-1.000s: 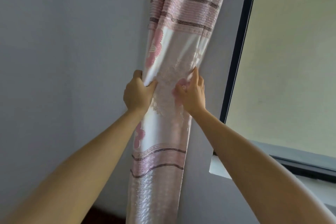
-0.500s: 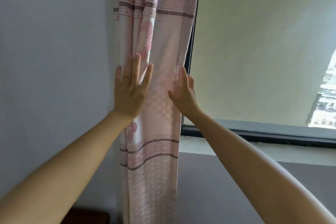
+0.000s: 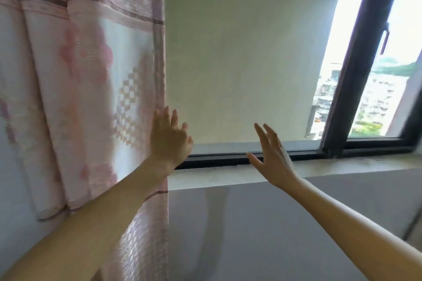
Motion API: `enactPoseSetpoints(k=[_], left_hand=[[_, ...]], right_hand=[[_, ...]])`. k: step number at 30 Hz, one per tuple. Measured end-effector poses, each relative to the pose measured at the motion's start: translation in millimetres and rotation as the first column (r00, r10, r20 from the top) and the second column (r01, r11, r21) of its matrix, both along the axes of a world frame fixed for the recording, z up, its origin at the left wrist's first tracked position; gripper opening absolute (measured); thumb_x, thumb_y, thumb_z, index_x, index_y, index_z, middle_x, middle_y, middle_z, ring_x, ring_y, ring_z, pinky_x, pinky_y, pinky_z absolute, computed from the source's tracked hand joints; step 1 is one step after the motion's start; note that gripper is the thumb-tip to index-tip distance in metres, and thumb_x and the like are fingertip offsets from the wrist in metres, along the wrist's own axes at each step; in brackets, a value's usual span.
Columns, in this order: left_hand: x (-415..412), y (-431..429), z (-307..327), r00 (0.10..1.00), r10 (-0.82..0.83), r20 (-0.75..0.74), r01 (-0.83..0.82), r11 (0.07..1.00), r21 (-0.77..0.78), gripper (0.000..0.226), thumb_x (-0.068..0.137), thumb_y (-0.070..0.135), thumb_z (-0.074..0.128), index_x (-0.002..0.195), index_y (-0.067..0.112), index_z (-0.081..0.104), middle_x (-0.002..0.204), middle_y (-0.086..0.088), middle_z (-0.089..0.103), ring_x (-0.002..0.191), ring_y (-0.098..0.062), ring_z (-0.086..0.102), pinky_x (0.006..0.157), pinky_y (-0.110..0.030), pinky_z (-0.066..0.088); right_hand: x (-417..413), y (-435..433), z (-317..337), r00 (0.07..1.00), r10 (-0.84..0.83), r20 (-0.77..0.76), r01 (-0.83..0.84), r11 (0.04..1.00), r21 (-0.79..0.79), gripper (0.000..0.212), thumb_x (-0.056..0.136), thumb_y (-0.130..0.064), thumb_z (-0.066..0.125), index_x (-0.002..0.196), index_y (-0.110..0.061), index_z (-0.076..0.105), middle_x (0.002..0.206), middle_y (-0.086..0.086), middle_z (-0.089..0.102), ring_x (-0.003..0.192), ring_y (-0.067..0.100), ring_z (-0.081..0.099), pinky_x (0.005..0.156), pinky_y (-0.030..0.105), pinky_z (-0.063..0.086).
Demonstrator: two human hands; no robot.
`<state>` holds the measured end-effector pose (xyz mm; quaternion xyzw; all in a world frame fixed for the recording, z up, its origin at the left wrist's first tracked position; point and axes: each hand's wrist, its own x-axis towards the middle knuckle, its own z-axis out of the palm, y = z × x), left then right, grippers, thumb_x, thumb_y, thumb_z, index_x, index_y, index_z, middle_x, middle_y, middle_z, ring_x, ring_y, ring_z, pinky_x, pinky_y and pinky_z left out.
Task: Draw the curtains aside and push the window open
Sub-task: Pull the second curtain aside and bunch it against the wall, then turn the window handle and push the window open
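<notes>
A pink patterned curtain [image 3: 86,89] hangs bunched at the left, its right edge beside the glass. My left hand [image 3: 170,140] is open, fingers spread, at that edge of the curtain, holding nothing. My right hand [image 3: 271,155] is open too, fingers apart, raised in front of the lower part of the window pane [image 3: 239,64] near the dark bottom rail [image 3: 228,158]. A dark vertical window frame bar [image 3: 363,61] stands at the right, with a small handle [image 3: 384,39] on it.
A pale sill [image 3: 217,178] runs under the window, with a grey wall [image 3: 274,223] below it. Through the right-hand glass I see buildings and greenery [image 3: 379,102] outside. A cream outer wall fills the view behind the middle pane.
Both hands let go of the bunched curtain and opened. The view swung right, so the curtain now lies at the left, and my right hand has moved off it toward the window.
</notes>
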<state>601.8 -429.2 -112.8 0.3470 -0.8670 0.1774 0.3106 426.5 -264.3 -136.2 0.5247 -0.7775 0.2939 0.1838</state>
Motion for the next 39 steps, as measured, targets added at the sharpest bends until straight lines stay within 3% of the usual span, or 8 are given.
enactPoseSetpoints(k=[4,8,11,16,22,29,34,39], left_hand=[[-80.4,51.3,-24.3,0.973,-0.228,-0.023,0.229,0.969,0.09,0.03,0.077,0.024,0.058,0.093,0.001,0.067,0.102,-0.028,0.067,0.098,-0.044,0.06,0.083,-0.054,0.048],[-145.6,108.4,-47.0,0.906,-0.41,-0.105,0.423,0.889,0.178,0.039,0.076,0.028,0.042,0.088,0.002,0.067,0.077,-0.018,0.07,0.073,-0.037,0.063,0.061,-0.04,0.051],[-186.6,143.6,-72.7,0.867,-0.486,-0.107,0.497,0.838,0.225,0.033,0.075,0.024,0.048,0.089,0.001,0.067,0.082,-0.019,0.07,0.077,-0.038,0.063,0.063,-0.042,0.051],[-236.7,189.8,-105.4,0.805,-0.584,-0.107,0.587,0.756,0.289,0.029,0.08,0.022,0.057,0.098,0.0,0.066,0.098,-0.021,0.069,0.093,-0.041,0.06,0.073,-0.045,0.048],[-288.4,214.4,-129.4,0.773,-0.616,-0.152,0.626,0.701,0.341,0.038,0.085,0.028,0.047,0.111,0.004,0.061,0.108,-0.02,0.066,0.103,-0.039,0.054,0.082,-0.048,0.044],[-372.6,223.4,-139.7,0.745,-0.618,-0.25,0.664,0.655,0.361,0.033,0.088,0.023,0.052,0.116,0.005,0.058,0.116,-0.019,0.063,0.11,-0.037,0.05,0.089,-0.047,0.039],[-451.4,226.9,-130.3,0.731,-0.567,-0.38,0.682,0.635,0.364,0.047,0.082,0.031,0.039,0.114,0.003,0.059,0.115,-0.02,0.063,0.112,-0.038,0.05,0.092,-0.048,0.039],[-515.1,252.3,-140.8,0.729,-0.534,-0.429,0.682,0.622,0.385,0.056,0.08,0.039,0.03,0.108,0.004,0.062,0.108,-0.019,0.067,0.104,-0.039,0.055,0.086,-0.049,0.043]], right_hand=[[-61.5,84.8,-11.2,0.978,-0.205,0.051,0.205,0.979,-0.01,0.07,0.089,-0.032,0.054,0.145,-0.018,0.013,0.153,0.013,0.014,0.139,0.029,0.021,0.109,0.045,0.029],[-104.1,170.9,-29.9,0.918,-0.397,-0.007,0.397,0.917,-0.04,0.044,0.085,-0.028,0.06,0.123,-0.006,0.054,0.136,0.023,0.044,0.126,0.041,0.04,0.098,0.056,0.04],[-125.8,228.9,-46.3,0.842,-0.539,-0.032,0.539,0.842,-0.012,0.039,0.079,-0.033,0.053,0.099,-0.004,0.068,0.125,0.024,0.055,0.122,0.043,0.044,0.095,0.057,0.037],[-153.0,291.1,-71.3,0.773,-0.634,-0.036,0.634,0.774,-0.012,0.054,0.079,-0.045,0.036,0.096,-0.006,0.069,0.117,0.02,0.062,0.12,0.04,0.048,0.096,0.057,0.036],[-183.1,320.6,-103.2,0.707,-0.704,-0.068,0.704,0.709,-0.027,0.048,0.077,-0.042,0.041,0.094,-0.008,0.069,0.106,0.016,0.068,0.111,0.037,0.056,0.088,0.056,0.042],[-262.0,314.9,-111.2,0.706,-0.702,-0.094,0.702,0.711,-0.045,0.046,0.077,-0.041,0.043,0.099,-0.009,0.067,0.103,0.012,0.069,0.107,0.034,0.059,0.087,0.052,0.044],[-342.2,301.1,-102.6,0.733,-0.672,-0.109,0.664,0.741,-0.105,0.045,0.078,-0.04,0.044,0.102,-0.009,0.066,0.104,0.012,0.068,0.107,0.033,0.058,0.088,0.053,0.043],[-398.7,310.7,-127.5,0.737,-0.675,-0.034,0.656,0.726,-0.209,0.041,0.077,-0.037,0.047,0.102,-0.01,0.066,0.105,0.01,0.068,0.11,0.017,0.04,0.088,0.048,0.042]])
